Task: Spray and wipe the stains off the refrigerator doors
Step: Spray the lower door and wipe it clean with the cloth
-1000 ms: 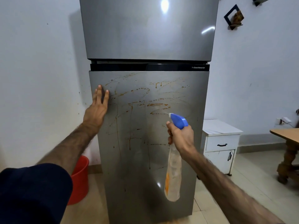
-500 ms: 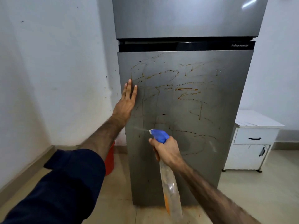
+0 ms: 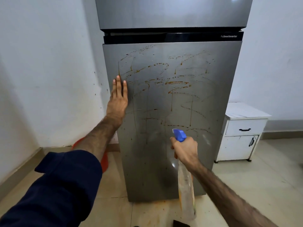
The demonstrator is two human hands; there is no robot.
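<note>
A grey two-door refrigerator stands ahead; its lower door (image 3: 213, 153) carries brown streaky stains (image 3: 177, 82) with drips running down. The upper door (image 3: 172, 12) looks plain grey. My left hand (image 3: 118, 99) presses flat against the lower door's left edge, fingers straight. My right hand (image 3: 185, 150) grips the neck of a clear spray bottle (image 3: 186, 190) with a blue trigger head, nozzle pointing at the lower part of the door. The bottle hangs down below my fist.
A white wall runs along the left. A red bucket (image 3: 105, 161) sits on the floor left of the fridge, partly behind my arm. A white bedside cabinet (image 3: 242, 133) stands to the right. Brown spatter marks the tiled floor (image 3: 157, 208) at the fridge's foot.
The spray bottle has dropped from the upper part of the lower door to its lower middle. My left hand stays flat on the door's left edge. The view has shifted.
</note>
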